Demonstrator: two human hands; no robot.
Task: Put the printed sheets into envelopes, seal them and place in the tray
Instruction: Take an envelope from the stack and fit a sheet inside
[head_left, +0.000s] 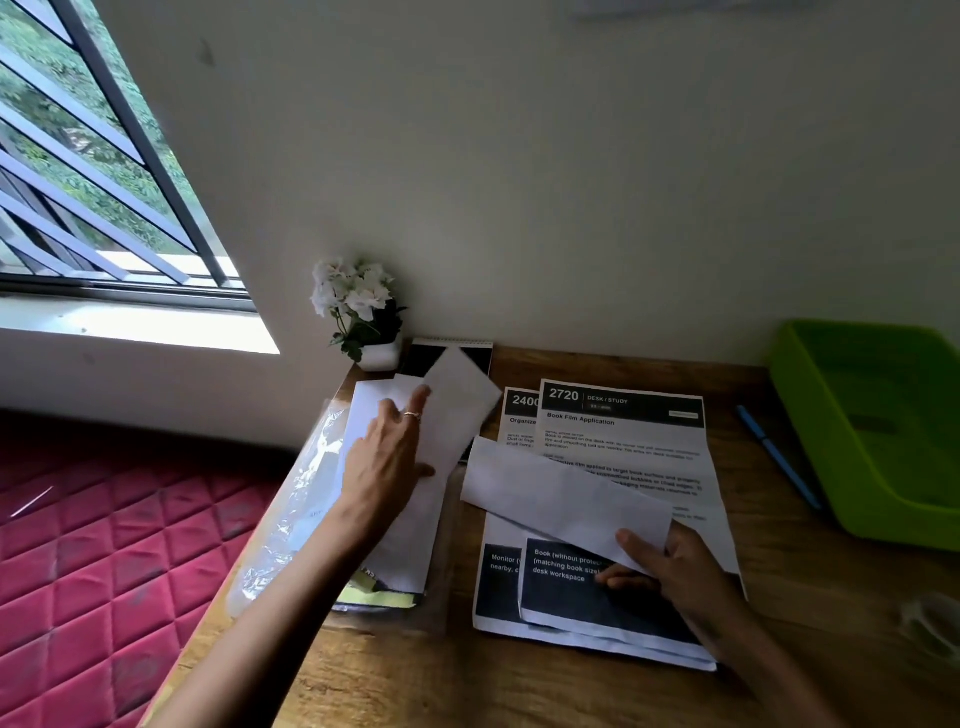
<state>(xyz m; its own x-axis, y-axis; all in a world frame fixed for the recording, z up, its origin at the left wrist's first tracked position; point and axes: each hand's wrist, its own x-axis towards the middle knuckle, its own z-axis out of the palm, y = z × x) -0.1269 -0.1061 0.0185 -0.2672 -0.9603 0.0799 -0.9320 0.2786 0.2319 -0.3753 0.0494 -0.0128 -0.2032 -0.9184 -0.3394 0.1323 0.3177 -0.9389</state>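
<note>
Nearest to me, the right hand pinches one end of a white envelope between thumb and fingers and holds it slanted over the sheets. These sheets lie in a small stack on the wooden desk, and the top one shows "2720" and "Book Film Application" in its black header. To the left, the left hand rests with its fingers straight on a pile of envelopes; a ring is on one finger. One envelope of that pile stands up slanted under the fingertips, but I cannot tell if the thumb grips it, because of motion blur. This pile sits on a clear plastic wrapper at the desk's left edge. Further back, a blue pen lies right of the sheets, and the green tray is beyond it at the right edge. At the wall I see a black notepad and a pot of white flowers.
</note>
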